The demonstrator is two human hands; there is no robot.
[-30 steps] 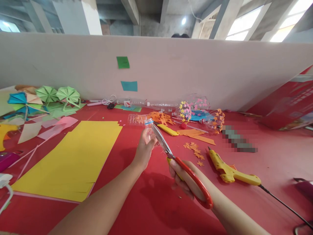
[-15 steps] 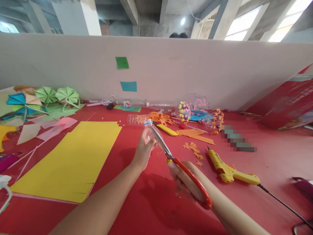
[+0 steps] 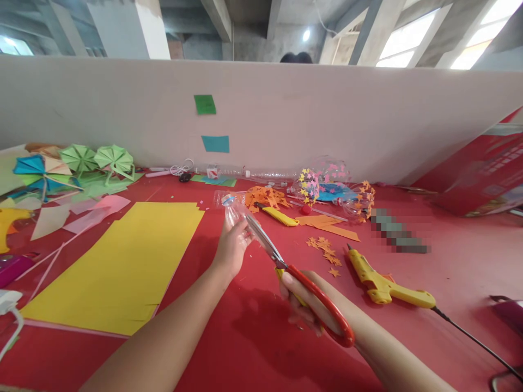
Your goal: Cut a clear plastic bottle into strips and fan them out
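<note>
While I watch through the head camera, the left hand point(image 3: 232, 246) has its fingers curled closed around a clear bottle point(image 3: 231, 210), held above the tabletop point(image 3: 253, 354) with its blue-ringed neck poking up past the thumb. The right hand point(image 3: 316, 299) has its fingers wrapped about the handles of the scissors point(image 3: 294, 273); their blades, nearly together, reach the bottle's right side close to the left thumb, and I can't tell whether they bite plastic. To cut well here, I'd shift that thumb out of the blades' line, squeeze the thin wall only enough to steady it, and turn the bottle into short snips, watching the tips because clear plastic hides its own edge. Just beyond lies a cutter point(image 3: 280, 216), its tip towards the bottle, so I'd give it room. Farther right are orange stars point(image 3: 328, 251) and a glue gun point(image 3: 382, 284).
</note>
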